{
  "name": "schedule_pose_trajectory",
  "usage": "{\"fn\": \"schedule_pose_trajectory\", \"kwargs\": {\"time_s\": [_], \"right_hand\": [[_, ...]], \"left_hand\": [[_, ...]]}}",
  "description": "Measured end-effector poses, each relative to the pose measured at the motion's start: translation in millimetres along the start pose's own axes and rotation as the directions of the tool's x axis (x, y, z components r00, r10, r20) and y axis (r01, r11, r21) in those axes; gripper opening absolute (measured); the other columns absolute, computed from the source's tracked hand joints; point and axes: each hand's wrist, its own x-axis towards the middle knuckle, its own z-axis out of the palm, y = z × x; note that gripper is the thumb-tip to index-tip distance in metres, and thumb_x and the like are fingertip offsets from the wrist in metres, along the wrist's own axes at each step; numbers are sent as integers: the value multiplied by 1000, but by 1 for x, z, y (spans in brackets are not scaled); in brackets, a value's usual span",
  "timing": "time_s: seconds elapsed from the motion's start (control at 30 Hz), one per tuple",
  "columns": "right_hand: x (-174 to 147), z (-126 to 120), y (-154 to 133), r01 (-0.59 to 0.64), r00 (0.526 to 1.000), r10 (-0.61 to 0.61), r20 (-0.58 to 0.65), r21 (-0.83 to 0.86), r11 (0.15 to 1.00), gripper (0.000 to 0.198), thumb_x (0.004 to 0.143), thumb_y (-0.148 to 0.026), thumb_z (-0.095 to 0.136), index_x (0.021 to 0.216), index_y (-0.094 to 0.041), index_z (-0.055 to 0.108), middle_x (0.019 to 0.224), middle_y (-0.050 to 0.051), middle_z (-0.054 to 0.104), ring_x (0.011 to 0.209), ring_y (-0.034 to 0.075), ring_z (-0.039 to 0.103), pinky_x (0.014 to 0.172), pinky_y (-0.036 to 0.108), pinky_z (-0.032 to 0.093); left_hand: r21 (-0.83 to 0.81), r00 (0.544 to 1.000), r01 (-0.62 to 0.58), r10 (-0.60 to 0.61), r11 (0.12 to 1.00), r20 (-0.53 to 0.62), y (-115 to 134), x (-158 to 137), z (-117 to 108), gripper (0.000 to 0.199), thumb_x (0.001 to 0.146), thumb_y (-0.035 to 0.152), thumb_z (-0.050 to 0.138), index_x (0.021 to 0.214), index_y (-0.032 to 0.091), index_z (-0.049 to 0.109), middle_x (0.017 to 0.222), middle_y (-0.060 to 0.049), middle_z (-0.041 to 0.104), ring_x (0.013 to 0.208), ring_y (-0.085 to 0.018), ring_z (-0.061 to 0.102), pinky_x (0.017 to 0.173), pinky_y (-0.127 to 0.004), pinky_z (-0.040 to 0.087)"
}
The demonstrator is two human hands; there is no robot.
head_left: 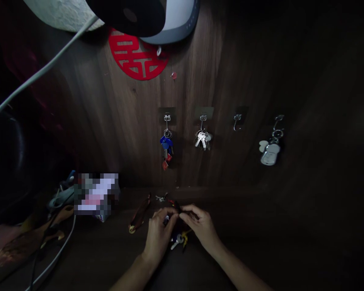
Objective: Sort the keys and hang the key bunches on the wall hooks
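Low in the middle, my left hand (160,228) and my right hand (202,226) meet, their thumbs and forefingers pinched together. Between the fingertips is a small dark thing with a bit of red (175,204); its kind is too dim to tell. A bunch of keys (178,241) with a blue and a yellow piece shows just below the hands. Something small and pale is partly hidden by my left fingers. Beyond them, small silver keys (161,198) lie on the dark surface. To the left rests a slim brown object with a pale end (138,217).
Four wall hooks line the wood panel: one holds blue-headed keys (166,143), another silver keys (202,139), a third is a bare hook (237,121), and the right one holds a silver key fob (269,153). Caps (176,24), a red paper-cut (139,60) and a white cable (45,70) are above.
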Motion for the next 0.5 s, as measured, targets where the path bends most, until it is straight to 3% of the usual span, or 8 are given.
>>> {"fn": "schedule_pose_trajectory", "kwargs": {"time_s": [0.13,0.27,0.5], "right_hand": [[3,-3,-3,-52,997,55,-46,71,996,24,66,-42,70,72,-19,68,56,-1,64,49,12,55,48,23,44],[12,-17,-11,-89,984,118,-131,208,974,31,64,-46,72,77,-19,67,66,3,70,62,18,64,57,27,50],[35,-57,-11,1,896,142,-421,323,946,31,62,-40,75,81,-18,65,71,2,70,68,17,66,66,30,52]], "left_hand": [[-29,999,-16,18,999,49,-1,0,0,19,87,29,48,88,23,66,86,-1,71,82,-18,64,76,-29,47],[4,998,-15,15,1000,65,-4,0,2,20,89,29,45,94,24,64,91,-2,70,87,-18,64,76,-29,47],[285,930,-222,115,932,350,0,-5,11,20,84,17,48,85,26,66,87,-1,69,88,-21,61,80,-35,42]]}}
